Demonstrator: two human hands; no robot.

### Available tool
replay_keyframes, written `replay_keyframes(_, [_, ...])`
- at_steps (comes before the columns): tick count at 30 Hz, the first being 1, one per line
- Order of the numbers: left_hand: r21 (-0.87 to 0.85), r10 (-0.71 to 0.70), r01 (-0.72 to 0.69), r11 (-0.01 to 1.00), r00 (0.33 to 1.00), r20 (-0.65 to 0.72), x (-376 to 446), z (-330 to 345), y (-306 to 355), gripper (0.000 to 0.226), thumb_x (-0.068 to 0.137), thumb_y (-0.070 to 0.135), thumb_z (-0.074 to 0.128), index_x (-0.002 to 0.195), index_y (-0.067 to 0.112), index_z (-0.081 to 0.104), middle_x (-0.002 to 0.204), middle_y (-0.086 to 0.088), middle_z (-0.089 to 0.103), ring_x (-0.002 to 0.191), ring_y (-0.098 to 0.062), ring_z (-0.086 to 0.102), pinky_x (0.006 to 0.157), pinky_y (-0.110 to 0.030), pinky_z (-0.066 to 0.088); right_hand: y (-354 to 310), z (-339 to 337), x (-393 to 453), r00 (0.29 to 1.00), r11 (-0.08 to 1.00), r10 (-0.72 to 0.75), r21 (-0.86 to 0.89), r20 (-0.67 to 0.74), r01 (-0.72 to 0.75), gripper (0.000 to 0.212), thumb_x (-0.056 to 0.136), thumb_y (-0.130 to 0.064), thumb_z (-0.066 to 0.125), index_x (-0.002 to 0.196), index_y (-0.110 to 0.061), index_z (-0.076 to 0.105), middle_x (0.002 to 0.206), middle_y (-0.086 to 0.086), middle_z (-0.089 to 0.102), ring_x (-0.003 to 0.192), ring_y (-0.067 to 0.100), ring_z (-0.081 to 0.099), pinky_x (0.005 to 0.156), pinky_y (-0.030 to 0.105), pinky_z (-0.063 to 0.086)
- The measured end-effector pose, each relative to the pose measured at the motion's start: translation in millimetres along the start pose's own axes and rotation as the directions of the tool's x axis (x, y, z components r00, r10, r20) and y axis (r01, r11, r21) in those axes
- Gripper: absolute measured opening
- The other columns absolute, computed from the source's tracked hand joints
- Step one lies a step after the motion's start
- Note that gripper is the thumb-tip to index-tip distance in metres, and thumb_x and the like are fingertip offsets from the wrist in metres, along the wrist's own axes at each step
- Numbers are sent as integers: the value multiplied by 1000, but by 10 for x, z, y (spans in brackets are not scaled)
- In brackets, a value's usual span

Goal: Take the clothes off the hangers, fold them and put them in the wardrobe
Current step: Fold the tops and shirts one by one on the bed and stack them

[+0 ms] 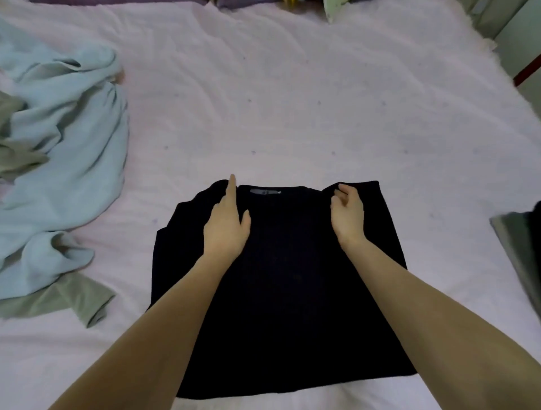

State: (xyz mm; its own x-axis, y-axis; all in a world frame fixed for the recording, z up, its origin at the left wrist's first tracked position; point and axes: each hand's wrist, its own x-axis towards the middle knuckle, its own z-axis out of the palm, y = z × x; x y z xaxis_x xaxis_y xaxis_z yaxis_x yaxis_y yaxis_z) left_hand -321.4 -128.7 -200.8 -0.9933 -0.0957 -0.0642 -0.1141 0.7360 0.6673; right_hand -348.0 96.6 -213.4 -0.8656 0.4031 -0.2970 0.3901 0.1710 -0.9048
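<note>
A black shirt (pixel 281 286) lies flat on the pale pink bed sheet (pixel 292 102), collar away from me, its sides folded in. My left hand (pixel 228 225) rests flat on the shirt's upper left, fingers stretched toward the collar edge. My right hand (pixel 348 216) is at the upper right shoulder, fingers curled and pinching the black fabric there. No hanger is in sight.
A crumpled light blue garment (pixel 67 140) and a grey-green one (pixel 67 298) lie heaped at the left of the bed. A dark grey item (pixel 521 251) pokes in at the right edge. More cloth lies along the far edge (pixel 234 3).
</note>
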Motion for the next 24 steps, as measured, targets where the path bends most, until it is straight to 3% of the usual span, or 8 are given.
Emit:
replay_keyframes(3, [48,217,-230,972,957,190,68,135,19,66,93,6,47,152,25,24,141,-2,45,125,-17,45,95,-34,47,111,-85,33,956,888,-222,-366,191,279,56,92,4,40,144,-16,40,144,4,46,126,15,48,102,20,36])
replay_keyframes(6, [221,370,-449,866,872,321,208,287,100,69,88,2,52,151,19,28,153,-2,32,145,-21,22,113,-37,32,180,-129,163,839,555,-348,-629,418,544,65,89,5,48,148,-16,32,161,3,16,147,20,16,101,29,39])
replay_keyframes(9, [349,356,-474,808,865,353,414,362,172,62,93,10,54,150,16,28,149,-5,38,141,-23,28,108,-34,33,188,-105,356,789,372,-335,-698,515,612,50,91,-8,55,140,-14,43,157,5,23,148,26,14,99,35,39])
replay_keyframes(13, [125,168,-169,978,986,17,639,475,358,48,99,12,47,145,10,35,145,-10,37,133,-24,36,99,-30,39,119,-4,550,870,564,-355,-664,342,491,17,96,-17,51,108,-6,56,121,8,53,116,26,48,82,31,42])
replay_keyframes(16, [46,182,-176,983,968,-171,643,542,446,43,100,15,49,141,7,40,150,-13,31,140,-25,29,105,-26,30,57,19,476,941,820,-338,-484,19,304,35,103,-26,41,132,-6,45,152,10,30,138,21,31,105,25,33])
replay_keyframes(19, [266,545,-525,809,838,-5,480,681,399,37,97,22,43,126,5,58,134,-15,54,124,-33,50,103,-43,42,187,-82,247,799,571,-568,-605,196,554,43,102,-26,39,140,-6,42,157,12,26,145,24,23,114,32,24])
replay_keyframes(21, [407,501,-589,698,808,310,352,749,319,52,99,36,32,141,8,46,148,-12,43,138,-30,38,115,-46,28,380,-182,167,699,330,-502,-635,509,699,53,102,-36,32,148,-11,35,158,9,24,147,24,20,119,37,16])
replay_keyframes(24, [556,272,-472,684,872,406,359,723,53,60,104,43,25,155,13,12,162,-6,5,150,-24,4,121,-40,2,529,-286,265,856,294,-216,-805,470,516,57,104,-43,23,155,-18,14,163,4,7,150,19,2,121,40,-3])
